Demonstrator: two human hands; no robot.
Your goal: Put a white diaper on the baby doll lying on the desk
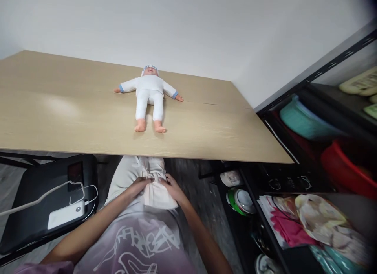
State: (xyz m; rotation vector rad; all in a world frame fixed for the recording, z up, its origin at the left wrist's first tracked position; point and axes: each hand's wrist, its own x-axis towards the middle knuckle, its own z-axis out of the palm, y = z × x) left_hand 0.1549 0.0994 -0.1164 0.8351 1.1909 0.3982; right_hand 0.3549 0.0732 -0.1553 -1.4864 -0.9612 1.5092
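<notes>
Cream cloth (159, 197) between the fingers (144, 181)

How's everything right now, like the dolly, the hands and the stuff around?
Baby doll: lying face up on the table, arms spread, feet bare.
Doll's cap: on its head.
Left hand: fingers curled at the pale fabric; grip unclear.
Right hand: fingers curled there too; grip unclear.
Pale fabric: bunched.
White power bank: lying on the black chair, plugged in.
Pink cloth: crumpled.

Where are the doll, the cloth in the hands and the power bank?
Doll (150, 86): head view, on its shirt.
Cloth (160, 197): head view, on its lower part.
Power bank (65, 216): head view, on its upper face.
</notes>
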